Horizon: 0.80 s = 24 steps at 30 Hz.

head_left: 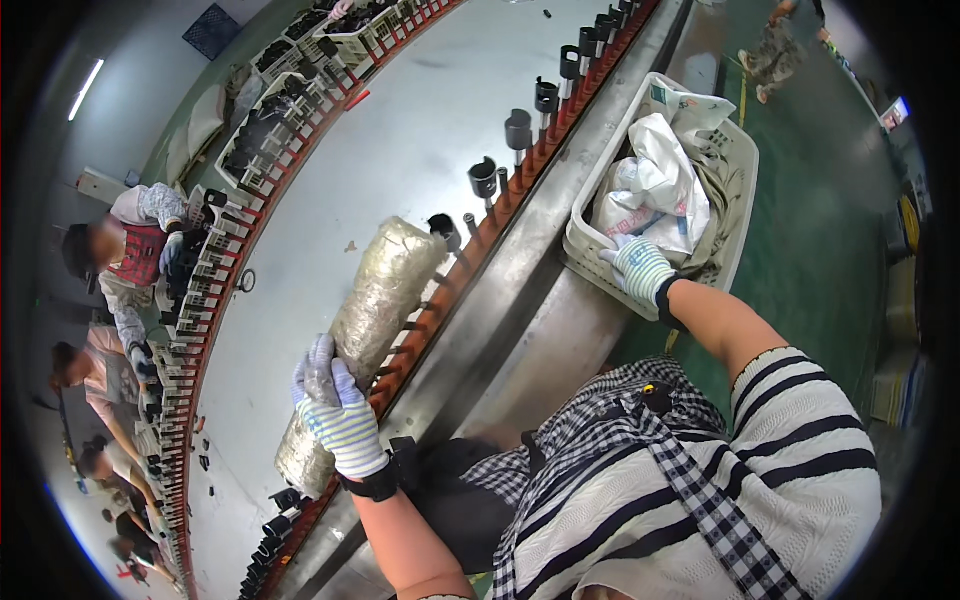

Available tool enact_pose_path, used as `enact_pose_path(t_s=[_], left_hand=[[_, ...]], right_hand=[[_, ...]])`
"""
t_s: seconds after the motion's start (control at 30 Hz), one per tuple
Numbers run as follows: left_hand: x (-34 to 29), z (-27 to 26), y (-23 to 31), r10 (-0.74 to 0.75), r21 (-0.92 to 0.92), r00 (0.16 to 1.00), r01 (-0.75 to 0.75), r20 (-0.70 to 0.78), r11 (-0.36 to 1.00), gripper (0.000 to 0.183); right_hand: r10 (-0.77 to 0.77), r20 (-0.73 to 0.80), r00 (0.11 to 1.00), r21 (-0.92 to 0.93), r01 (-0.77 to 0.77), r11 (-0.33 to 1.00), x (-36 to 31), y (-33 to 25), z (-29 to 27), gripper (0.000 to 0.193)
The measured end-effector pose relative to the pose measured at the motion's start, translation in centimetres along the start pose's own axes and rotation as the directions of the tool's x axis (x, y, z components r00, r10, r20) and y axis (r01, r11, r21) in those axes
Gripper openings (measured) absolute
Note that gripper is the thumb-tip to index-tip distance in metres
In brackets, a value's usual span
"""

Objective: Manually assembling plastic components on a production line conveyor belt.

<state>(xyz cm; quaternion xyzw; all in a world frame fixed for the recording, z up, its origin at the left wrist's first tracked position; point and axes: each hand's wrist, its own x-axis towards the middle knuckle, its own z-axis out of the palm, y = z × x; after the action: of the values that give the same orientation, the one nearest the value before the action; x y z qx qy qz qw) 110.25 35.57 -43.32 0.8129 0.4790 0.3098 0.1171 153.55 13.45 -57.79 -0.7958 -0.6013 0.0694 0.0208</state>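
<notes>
My left hand [342,412], in a striped knit glove, lies curled over a long roll wrapped in clear plastic [385,295]. The roll lies slantwise on the grey work surface, along the row of upright pegs. My right hand [643,272], gloved the same way, is closed at the near rim of a pale plastic basket [742,215]. Inside that basket are crumpled white bags [665,185] and greyish-green cloth or sacking. Whatever lies under my left palm is hidden.
Black cup-shaped parts [517,130] stand on pegs along the red-brown rail [440,310]. Beyond the curved surface, several co-workers [135,245] work beside light-coloured crates [265,135] of black parts. A green floor [800,170] lies to the right, where another person stands.
</notes>
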Motion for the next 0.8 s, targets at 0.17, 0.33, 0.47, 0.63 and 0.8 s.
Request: enact_pose_path(t_s=[0.17, 0.33, 0.47, 0.63, 0.8], left_hand=[[-0.1, 0.0, 0.1, 0.018, -0.061, 0.999, -0.02, -0.03, 0.998, 0.031], [-0.4, 0.3, -0.9, 0.002, -0.062, 1.0, -0.003, -0.002, 0.998, 0.031], [0.0, -1.2, -0.1, 0.043, -0.15, 0.986, -0.068, -0.163, 0.986, 0.031], [-0.5, 0.6, -2.2, 0.002, 0.039, 1.0, -0.003, 0.024, 0.999, 0.031], [-0.7, -0.3, -1.3, 0.064, 0.006, 0.996, -0.063, -0.06, 0.998, 0.031]], right_hand=[[-0.011, 0.037, 0.999, -0.048, 0.013, 0.999, 0.0, -0.7, -0.6, 0.035], [-0.009, 0.006, 1.0, -0.022, 0.009, 1.0, -0.2, -0.2, 0.5, 0.032], [0.049, 0.095, 0.994, -0.07, -0.043, 0.997, 0.3, -1.1, -0.6, 0.032], [-0.002, 0.016, 1.0, 0.007, 0.002, 1.0, -0.3, -1.1, 0.2, 0.038], [0.015, 0.045, 0.999, 0.006, -0.016, 1.0, -0.2, -1.5, -0.2, 0.039]])
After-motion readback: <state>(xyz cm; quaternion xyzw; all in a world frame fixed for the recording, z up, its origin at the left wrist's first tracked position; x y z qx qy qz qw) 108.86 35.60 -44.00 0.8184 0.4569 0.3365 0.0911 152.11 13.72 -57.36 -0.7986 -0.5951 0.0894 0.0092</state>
